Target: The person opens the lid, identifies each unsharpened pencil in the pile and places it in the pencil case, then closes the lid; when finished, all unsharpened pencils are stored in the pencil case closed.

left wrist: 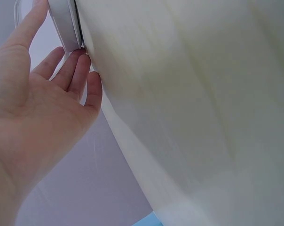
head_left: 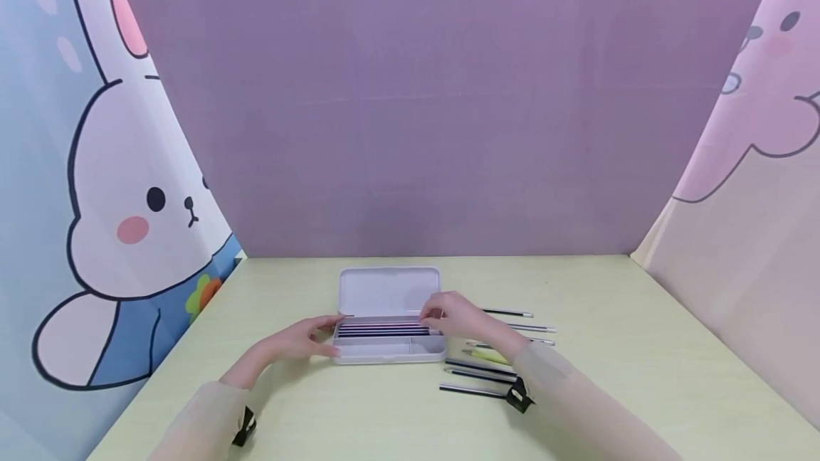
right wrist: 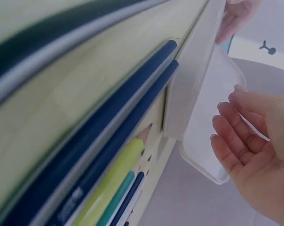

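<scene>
A white pencil case [head_left: 373, 359] lies with its lid [head_left: 389, 290] tipped back. Several dark striped pencils [head_left: 383, 330] lie side by side in its rear compartment; the front compartments show bare white floors. My left hand [head_left: 297, 340] holds the case's left end, thumb toward the front and fingertips at the rear corner. Over the right end of the case hovers my right hand [head_left: 458, 317], its fingers loosely bent. In the right wrist view no pencil shows between these fingers [right wrist: 231, 134], though their contact with the pencils inside is hidden.
To the right of the case several loose pencils lie on the pale yellow table [head_left: 307, 411], among them a yellow-green pencil [head_left: 488, 356] and a dark striped pencil [head_left: 472, 391]. Some pass beneath my right forearm. A purple curtain [head_left: 435, 126] stands behind the table.
</scene>
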`<state>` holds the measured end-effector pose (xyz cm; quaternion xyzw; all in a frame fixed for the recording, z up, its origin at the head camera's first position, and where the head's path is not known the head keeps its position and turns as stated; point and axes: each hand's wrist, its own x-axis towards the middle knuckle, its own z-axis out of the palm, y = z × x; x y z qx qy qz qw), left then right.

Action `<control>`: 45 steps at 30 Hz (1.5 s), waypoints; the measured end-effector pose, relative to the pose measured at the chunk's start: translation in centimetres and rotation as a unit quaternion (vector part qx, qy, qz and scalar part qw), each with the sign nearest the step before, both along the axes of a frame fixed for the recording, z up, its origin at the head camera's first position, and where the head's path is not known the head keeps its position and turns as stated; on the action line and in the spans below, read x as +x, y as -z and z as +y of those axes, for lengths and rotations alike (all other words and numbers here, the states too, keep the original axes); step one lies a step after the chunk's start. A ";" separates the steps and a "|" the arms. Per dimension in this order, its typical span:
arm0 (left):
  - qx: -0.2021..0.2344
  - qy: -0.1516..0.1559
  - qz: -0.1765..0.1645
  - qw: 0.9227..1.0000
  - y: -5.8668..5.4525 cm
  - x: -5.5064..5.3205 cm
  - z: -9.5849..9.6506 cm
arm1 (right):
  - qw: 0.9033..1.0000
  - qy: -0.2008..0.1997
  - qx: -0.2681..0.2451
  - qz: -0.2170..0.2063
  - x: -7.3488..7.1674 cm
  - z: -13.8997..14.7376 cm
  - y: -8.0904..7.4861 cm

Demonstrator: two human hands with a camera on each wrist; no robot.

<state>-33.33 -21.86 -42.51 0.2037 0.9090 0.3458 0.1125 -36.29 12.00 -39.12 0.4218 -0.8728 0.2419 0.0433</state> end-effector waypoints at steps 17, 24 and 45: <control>-0.009 -0.012 0.000 1.000 -0.2 0.2 0.1 | 0.999 0.023 -0.022 0.012 2.3 5.2 -1.1; -0.021 -0.010 0.007 1.000 -0.2 0.0 0.1 | 1.000 0.024 -0.017 -0.005 3.6 7.3 -1.2; -0.026 -0.010 0.010 1.000 -0.2 -0.1 0.0 | 1.000 0.007 -0.023 0.012 6.3 12.6 1.1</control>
